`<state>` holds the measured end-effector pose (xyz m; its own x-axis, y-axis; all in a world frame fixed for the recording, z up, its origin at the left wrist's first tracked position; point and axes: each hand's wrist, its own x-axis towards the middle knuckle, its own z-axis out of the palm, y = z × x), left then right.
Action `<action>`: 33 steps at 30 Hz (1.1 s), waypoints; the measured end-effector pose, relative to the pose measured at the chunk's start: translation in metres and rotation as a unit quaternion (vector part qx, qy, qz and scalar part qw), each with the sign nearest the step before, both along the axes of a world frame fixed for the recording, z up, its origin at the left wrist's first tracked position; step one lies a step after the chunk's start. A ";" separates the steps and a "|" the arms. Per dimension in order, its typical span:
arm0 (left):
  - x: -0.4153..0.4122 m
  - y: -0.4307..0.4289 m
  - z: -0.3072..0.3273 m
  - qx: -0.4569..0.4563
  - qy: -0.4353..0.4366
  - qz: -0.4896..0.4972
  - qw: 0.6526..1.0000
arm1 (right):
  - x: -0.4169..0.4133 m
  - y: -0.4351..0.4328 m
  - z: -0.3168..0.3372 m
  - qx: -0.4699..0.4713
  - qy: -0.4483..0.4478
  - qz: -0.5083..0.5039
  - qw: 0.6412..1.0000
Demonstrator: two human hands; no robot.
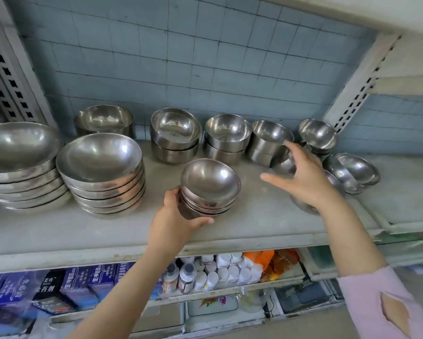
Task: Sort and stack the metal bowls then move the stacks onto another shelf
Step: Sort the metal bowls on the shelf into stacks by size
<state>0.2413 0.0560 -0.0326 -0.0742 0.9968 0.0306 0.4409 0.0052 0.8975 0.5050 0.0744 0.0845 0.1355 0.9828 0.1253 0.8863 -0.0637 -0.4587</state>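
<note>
Okay, far left on the pale grey shelf (254, 223): a tall stack of wide shallow steel bowls (17, 167), partly cut by the frame edge. Just beside it sits a second stack of wide shallow steel bowls (102, 177), and behind that a single deep steel bowl (104, 121) against the blue tiled wall (181, 57).

Centre back: a pair of nested deep steel bowls (175, 135), then a smaller nested deep pair (226, 138), then a third deep pair (266, 143), tilted a little.

Centre front: the left hand (173, 216) grips a small stack of round steel bowls (209, 187), thumb curled under the front and fingers round the left side. This stack is near the shelf's front edge; can't tell if it rests on the shelf or is lifted.

The right hand (303, 174) is spread, thumb out to the left, fingers over a small steel bowl (282, 165) just in front of the third pair. Can't tell if they touch it. Another steel bowl (303, 206) is partly hidden under the wrist. A pink sleeve (381, 302) covers the right forearm.

Right side: a small upright steel bowl stack (318, 135) at the back, and tilted shallow steel bowls (352, 170) leaning in front of it.

On the lower shelf: blue boxes (83, 282), white bottles (217, 272), orange packets (274, 260).
</note>
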 end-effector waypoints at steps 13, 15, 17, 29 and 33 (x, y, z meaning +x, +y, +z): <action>0.054 0.029 -0.015 -0.020 -0.031 -0.036 0.999 | 0.108 0.003 -0.029 -0.098 -0.089 -0.055 0.990; 0.054 0.028 -0.015 -0.020 -0.025 -0.035 0.999 | 0.110 0.004 -0.029 -0.096 -0.090 -0.051 0.990; 0.054 0.027 -0.014 -0.015 -0.023 -0.036 0.999 | 0.112 0.006 -0.028 -0.100 -0.097 -0.045 0.989; 0.056 0.026 -0.011 -0.002 -0.025 -0.046 0.999 | 0.092 0.006 -0.019 -0.101 -0.091 -0.046 0.990; 0.055 0.027 -0.012 0.003 -0.026 -0.044 0.999 | 0.069 -0.001 0.008 -0.031 -0.052 -0.008 0.998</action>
